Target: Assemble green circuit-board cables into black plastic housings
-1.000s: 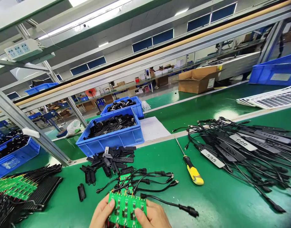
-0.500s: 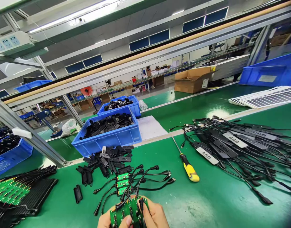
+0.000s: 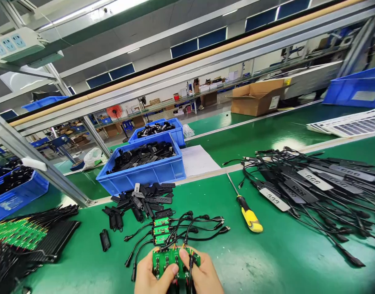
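Both hands hold a green circuit board panel [image 3: 171, 261] low in front of me, with black cables and coloured wires coming off it. My left hand [image 3: 152, 277] grips the panel's left side, thumb pressed on its face. On the right side, my right hand [image 3: 202, 275] pinches it, its thumb near the upper edge beside a black cable. Just beyond lie several small green boards in black casings [image 3: 161, 231] with cables attached. Behind these is a heap of black plastic casings [image 3: 141, 200], and a single black casing [image 3: 104, 240] lies apart to the left.
A yellow-and-black screwdriver [image 3: 250, 214] lies on the green bench. Cabled black and white units [image 3: 297, 190] are piled at right. At left sit stacked boards with wires [image 3: 25, 233]. A blue bin [image 3: 141, 175] of black parts stands behind, near a metal post [image 3: 52, 171].
The circuit board panel and both hands appear higher in view and slightly to the right. My right thumb now lies on the panel's face. The camera view has shifted a little.
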`<state>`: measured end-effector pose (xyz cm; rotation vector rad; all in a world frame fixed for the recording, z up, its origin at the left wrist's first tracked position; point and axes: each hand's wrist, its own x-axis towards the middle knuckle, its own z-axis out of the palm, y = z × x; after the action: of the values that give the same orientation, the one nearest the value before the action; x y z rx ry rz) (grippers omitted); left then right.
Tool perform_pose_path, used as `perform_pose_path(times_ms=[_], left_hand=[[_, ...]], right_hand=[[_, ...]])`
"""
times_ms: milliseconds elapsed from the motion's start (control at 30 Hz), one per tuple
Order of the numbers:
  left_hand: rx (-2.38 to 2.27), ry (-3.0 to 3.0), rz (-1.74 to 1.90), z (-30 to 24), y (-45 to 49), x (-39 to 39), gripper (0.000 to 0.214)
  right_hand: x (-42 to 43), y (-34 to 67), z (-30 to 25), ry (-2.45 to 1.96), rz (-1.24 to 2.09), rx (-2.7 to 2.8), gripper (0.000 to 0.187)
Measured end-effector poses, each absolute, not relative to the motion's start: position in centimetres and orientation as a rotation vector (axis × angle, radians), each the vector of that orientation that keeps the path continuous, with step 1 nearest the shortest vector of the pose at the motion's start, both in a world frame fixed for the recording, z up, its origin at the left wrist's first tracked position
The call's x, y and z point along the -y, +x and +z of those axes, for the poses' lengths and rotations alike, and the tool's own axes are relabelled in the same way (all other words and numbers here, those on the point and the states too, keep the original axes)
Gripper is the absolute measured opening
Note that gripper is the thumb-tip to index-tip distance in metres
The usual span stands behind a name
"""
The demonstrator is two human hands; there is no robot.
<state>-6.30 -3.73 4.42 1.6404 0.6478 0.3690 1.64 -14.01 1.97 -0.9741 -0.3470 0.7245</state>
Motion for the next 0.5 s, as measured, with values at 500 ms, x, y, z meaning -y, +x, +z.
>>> perform_pose_path(times_ms=[500], left_hand=[[-0.675, 2.000, 0.499, 3.9, -6.5, 4.9, 0.030]], right_hand=[[14.3, 0.8, 2.2, -1.132, 0.589, 0.277, 0.053]])
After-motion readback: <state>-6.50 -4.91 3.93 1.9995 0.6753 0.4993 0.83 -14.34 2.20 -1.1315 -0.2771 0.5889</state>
